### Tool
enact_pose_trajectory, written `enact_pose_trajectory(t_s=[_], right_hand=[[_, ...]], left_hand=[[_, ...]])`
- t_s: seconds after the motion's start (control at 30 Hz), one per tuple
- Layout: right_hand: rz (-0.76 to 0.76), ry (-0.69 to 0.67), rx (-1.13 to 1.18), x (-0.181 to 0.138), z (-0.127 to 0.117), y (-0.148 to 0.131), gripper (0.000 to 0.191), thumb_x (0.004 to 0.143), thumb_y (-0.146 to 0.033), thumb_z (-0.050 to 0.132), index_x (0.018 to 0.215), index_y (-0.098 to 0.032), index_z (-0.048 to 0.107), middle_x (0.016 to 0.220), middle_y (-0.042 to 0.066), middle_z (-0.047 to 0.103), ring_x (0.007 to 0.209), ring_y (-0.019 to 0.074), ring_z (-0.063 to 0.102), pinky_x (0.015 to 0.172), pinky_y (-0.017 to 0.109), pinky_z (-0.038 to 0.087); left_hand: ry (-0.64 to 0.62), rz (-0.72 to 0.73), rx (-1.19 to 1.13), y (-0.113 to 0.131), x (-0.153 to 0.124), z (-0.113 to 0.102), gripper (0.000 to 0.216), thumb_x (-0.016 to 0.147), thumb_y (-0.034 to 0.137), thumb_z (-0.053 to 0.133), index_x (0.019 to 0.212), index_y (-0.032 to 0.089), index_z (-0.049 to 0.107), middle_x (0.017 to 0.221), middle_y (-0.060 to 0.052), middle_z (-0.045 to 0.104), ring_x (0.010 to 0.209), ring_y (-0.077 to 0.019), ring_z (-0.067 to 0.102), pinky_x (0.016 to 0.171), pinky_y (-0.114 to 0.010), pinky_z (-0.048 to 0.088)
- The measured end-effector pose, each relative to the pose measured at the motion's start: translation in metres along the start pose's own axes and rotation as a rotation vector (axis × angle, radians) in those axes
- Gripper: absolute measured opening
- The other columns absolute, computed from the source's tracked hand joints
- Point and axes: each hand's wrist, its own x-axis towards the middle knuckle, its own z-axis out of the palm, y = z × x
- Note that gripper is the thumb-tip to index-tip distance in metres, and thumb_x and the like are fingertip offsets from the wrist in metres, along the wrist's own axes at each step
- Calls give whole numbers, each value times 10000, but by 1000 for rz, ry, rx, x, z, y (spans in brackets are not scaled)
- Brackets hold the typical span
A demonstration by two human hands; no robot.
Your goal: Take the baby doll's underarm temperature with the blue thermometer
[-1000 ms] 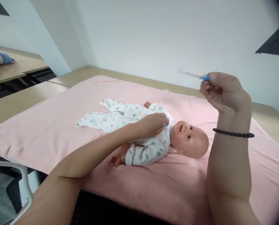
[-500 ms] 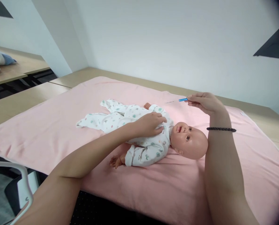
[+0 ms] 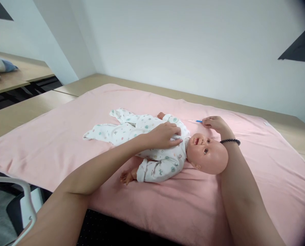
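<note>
Toward the far edge of the pink cloth [image 3: 65, 136], the right hand [image 3: 216, 123] has its fingertips closed on the blue end of what looks like a thermometer [image 3: 199, 121], whose thin tip lies beyond the doll's shoulder. The left hand [image 3: 165, 135] rests on the doll [image 3: 207, 157], fingers half-curled at the chest; whether they pinch the suit [image 3: 165, 171], I cannot tell. The doll lies face up mid-cloth, head toward the right edge. As far as shows, dressing is done; the thermometer appears outside the suit and not yet released. Bare table [image 3: 32, 111] runs past the cloth's left edge.
</note>
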Motion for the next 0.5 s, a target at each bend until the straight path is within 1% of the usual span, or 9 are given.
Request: enact_pose_trajectory(t_s=[0.13, 0.2, 0.27, 0.3, 0.37, 0.4, 0.43, 0.5], right_hand=[[-7, -15, -95, -1, 0, -8, 168, 672, 22, 762, 745, -127, 730, 781, 78, 727, 678, 139, 650, 668, 259, 577], [-25, -45, -139, -5, -3, -18, 141, 698, -6, 753, 763, -130, 734, 860, 96, 738, 736, 155, 661, 698, 286, 573], [-59, -87, -170, -14, -10, -35, 131, 713, -68, 778, 812, -148, 747, 968, 103, 745, 831, 179, 677, 750, 310, 569], [-89, -119, -189, -22, -13, -45, 158, 714, -112, 799, 856, -167, 756, 1037, 96, 744, 893, 191, 681, 784, 318, 564], [-172, -206, -246, -43, -20, -70, 280, 695, -205, 849, 963, -224, 768, 1173, 59, 724, 1025, 213, 671, 858, 324, 546], [-255, -288, -342, -56, -21, -83, 319, 719, -274, 844, 1027, -257, 761, 1228, 40, 707, 1076, 220, 660, 882, 330, 533], [-323, -354, -425, -70, -21, -95, 338, 744, -329, 827, 1071, -280, 752, 1230, 30, 706, 1101, 227, 653, 902, 336, 521], [-410, -434, -530, -99, -16, -115, 333, 776, -386, 786, 1097, -309, 746, 1221, 20, 706, 1077, 239, 663, 847, 342, 527]], left_hand=[[22, 18, -58, -1, 0, 0, 196, 962, 338, 484, 931, 181, 595, 926, -47, 641, 866, -189, 565, 792, -337, 427], [19, 16, -105, -2, 1, -1, 157, 944, 306, 500, 924, 183, 595, 926, -38, 654, 863, -182, 571, 778, -330, 430], [2, 3, -160, -3, 1, -2, 126, 919, 272, 521, 934, 181, 607, 941, -34, 669, 872, -179, 582, 776, -326, 441], [-7, 2, -187, -3, 1, -3, 119, 909, 256, 526, 941, 181, 613, 949, -35, 675, 879, -179, 588, 781, -325, 448], [-6, 14, -220, -3, 1, -7, 112, 892, 225, 533, 946, 180, 621, 961, -37, 684, 895, -179, 599, 802, -325, 459], [-1, 23, -225, -3, 1, -9, 110, 888, 212, 533, 944, 181, 623, 966, -38, 685, 904, -179, 602, 814, -326, 463], [4, 31, -223, -2, 0, -11, 110, 885, 201, 532, 944, 183, 623, 969, -38, 685, 913, -180, 603, 823, -327, 464], [3, 40, -209, 2, -2, -16, 110, 882, 181, 530, 942, 183, 622, 972, -36, 681, 923, -179, 603, 823, -321, 464]])
